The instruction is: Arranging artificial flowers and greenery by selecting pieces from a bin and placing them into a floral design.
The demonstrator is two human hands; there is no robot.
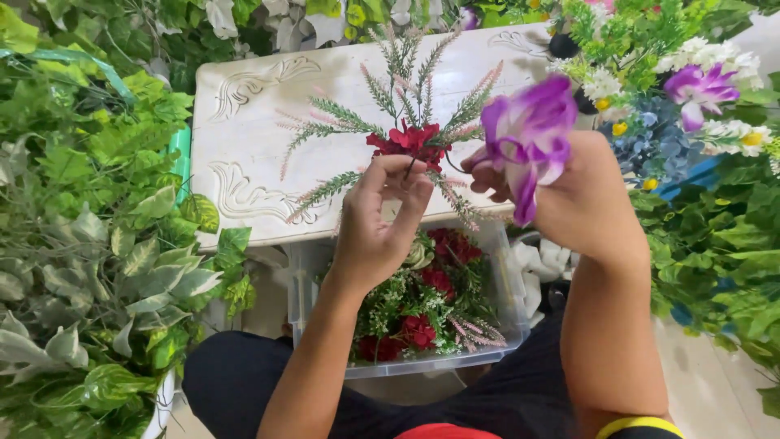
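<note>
Knees in dark cloth sit at six o'clock, and between them we see a clear plastic tub (510, 302). Its near wall is partly covered by our forearms, and its left end is hard to read against the floor. Inside lie red artificial flowers (418, 329), green leaves, small white sprays and a few pink-tipped sprigs, all tangled so that we cannot count them.

Just above the tub, our left hand (375, 226) has its fingers pinched together on the stem of a small bunch: red blossoms (409, 140) at the centre with feathery green and pink sprigs (341, 118) fanning out toward ten, twelve and two o'clock. The stem itself is hidden under the fingertips.

At three o'clock from it, our right hand (578, 199) is closed around a purple and white artificial orchid (528, 130). The bloom covers the fingertips, so we cannot tell exactly how they grip, only that they are curled shut on its base. A yellow band (638, 423) circles that arm at the bottom edge.

Behind the bunch stands a white carved table (244, 122); its near edge is hidden by the hands. Leafy green vines (89, 236) crowd nine o'clock, cut off by the frame. At two o'clock sits a mixed bouquet (682, 89) of white, purple and blue flowers, its holder out of sight.
</note>
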